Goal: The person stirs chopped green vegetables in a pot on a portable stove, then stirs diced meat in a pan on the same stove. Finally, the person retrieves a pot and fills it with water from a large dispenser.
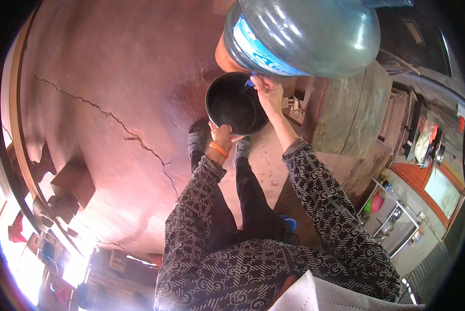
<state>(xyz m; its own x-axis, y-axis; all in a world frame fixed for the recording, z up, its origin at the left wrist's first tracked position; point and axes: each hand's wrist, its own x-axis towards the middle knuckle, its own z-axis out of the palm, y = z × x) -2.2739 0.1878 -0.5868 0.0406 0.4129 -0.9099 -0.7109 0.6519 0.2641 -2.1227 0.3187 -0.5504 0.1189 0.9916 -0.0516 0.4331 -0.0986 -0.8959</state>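
My left hand (pixel 222 138), with an orange band at the wrist, is closed on the near rim of a dark round pot (pixel 231 106). The pot is open at the top, and its inside looks black; whether water is in it I cannot make out. At its far right edge my right hand (pixel 267 92) has its fingers closed on a small blue tap (pixel 250 82). Above the tap, a large clear water bottle (pixel 315 36) with a blue and white label rests on an orange dispenser (pixel 227 58), which is mostly hidden behind it.
A wooden table (pixel 349 111) stands to the right, close to my right forearm. Farther right are a metal rack (pixel 390 220) and an orange-framed cabinet (pixel 434 192). The reddish floor (pixel 103 145) has a long crack. My sandalled feet are just below the pot.
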